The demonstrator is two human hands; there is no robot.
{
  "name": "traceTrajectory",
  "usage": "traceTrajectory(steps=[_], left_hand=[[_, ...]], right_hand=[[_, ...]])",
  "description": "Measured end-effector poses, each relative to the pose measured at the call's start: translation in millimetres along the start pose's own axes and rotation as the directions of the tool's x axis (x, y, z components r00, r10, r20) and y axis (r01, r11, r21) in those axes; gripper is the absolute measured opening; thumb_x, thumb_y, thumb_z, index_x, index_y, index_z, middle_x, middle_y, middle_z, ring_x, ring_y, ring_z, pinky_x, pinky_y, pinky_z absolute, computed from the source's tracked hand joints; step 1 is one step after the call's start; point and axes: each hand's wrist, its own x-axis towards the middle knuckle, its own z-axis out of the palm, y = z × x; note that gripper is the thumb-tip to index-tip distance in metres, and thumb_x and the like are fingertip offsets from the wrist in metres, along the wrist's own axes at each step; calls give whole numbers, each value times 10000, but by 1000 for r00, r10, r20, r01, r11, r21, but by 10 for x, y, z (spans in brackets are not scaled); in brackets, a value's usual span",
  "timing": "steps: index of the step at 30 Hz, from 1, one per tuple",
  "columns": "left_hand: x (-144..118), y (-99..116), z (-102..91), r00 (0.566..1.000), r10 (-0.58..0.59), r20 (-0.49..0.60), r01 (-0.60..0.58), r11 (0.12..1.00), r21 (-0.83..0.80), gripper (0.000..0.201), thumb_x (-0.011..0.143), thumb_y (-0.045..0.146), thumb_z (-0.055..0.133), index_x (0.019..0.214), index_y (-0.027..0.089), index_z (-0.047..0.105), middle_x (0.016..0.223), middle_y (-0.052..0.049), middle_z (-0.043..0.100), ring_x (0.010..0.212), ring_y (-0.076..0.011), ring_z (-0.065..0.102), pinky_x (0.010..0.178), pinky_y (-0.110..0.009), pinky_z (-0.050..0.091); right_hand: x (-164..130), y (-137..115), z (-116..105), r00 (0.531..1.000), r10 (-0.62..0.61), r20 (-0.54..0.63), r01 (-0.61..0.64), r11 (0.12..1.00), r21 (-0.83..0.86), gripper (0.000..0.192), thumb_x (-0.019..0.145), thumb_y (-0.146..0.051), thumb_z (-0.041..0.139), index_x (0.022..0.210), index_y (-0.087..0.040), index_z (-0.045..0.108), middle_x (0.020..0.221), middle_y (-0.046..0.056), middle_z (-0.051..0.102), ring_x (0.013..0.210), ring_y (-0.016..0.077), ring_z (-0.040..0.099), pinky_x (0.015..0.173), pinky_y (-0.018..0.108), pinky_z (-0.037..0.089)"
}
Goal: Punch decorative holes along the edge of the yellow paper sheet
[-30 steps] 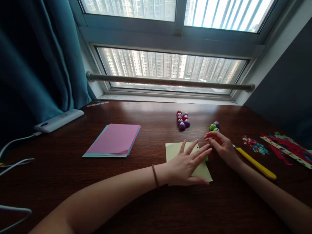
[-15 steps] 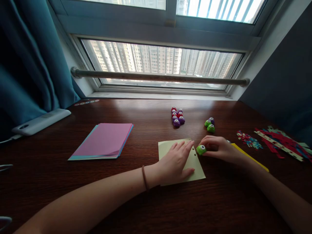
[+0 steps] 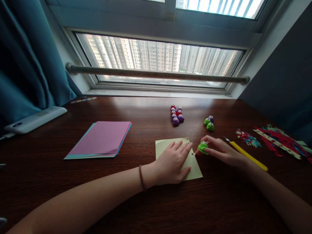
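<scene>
My left hand point(image 3: 172, 162) lies flat with fingers spread on a pale yellow sheet of paper point(image 3: 194, 172). Small star-shaped holes show along the sheet's right edge, partly covered by my fingers. Just off that edge, my right hand point(image 3: 219, 150) grips a green craft punch point(image 3: 202, 147) with a white button, held tilted between thumb and fingers. Beyond the right hand stand two more green punches point(image 3: 210, 126) and a purple one point(image 3: 211, 119). Farther back, several purple and red punches point(image 3: 175, 121) stand in two rows.
A stack of pink and blue paper point(image 3: 99, 138) lies on the left. To the right are a yellow-handled craft knife point(image 3: 248, 156), a pile of tiny paper cutouts point(image 3: 248, 138) and punched paper strips point(image 3: 278, 143). A white device point(image 3: 36, 119) with a cable sits by the curtain.
The green punch has turned in my right hand and tilted, so its button faces away more. My left hand stays pressed on the sheet. The view has shifted slightly, uncovering the knife's blade.
</scene>
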Motion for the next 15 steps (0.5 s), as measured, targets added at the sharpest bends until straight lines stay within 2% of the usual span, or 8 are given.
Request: traceTrajectory(steps=[3,7,10,13,15], left_hand=[[3,3,0,1000,-2,3,2,1000,12,696,793,395,446,1365,85,196,1369,-144,371,1258,-329,317,1059,-471,261],[0,1,5,1000,-6,7,5,1000,19,680,797,400,442,1358,88,216,1360,-146,382,1254,-327,324,1055,-470,264],[-4,-1,12,1000,-5,12,5,1000,21,685,798,403,438,1362,91,206,1367,-145,374,1261,-326,315,1056,-474,261],[-4,-1,13,1000,-6,14,6,1000,25,686,801,409,432,1364,93,201,1371,-144,368,1265,-325,308,1059,-474,257],[-3,-3,11,1000,-2,15,2,1000,29,680,803,408,429,1362,91,208,1370,-146,368,1266,-325,307,1060,-475,257]], right_hand=[[-9,-13,-10,1000,-3,-16,0,990,-140,239,870,-379,461,1008,-184,483,840,48,634,782,209,592,710,296,438],[-5,107,-67,998,-15,-68,-4,961,-276,271,858,-390,484,1012,-167,489,820,51,611,713,185,573,639,269,437],[-6,177,-106,992,-51,-112,16,957,-291,272,864,-383,486,1010,-154,472,864,60,594,755,177,574,656,256,442],[-20,139,-93,996,-65,-67,47,968,-245,238,886,-356,451,1013,-157,468,913,71,601,826,186,574,720,269,442],[-29,86,-58,997,-83,2,80,951,-300,212,888,-341,444,992,-162,492,906,69,602,828,189,564,733,280,432]])
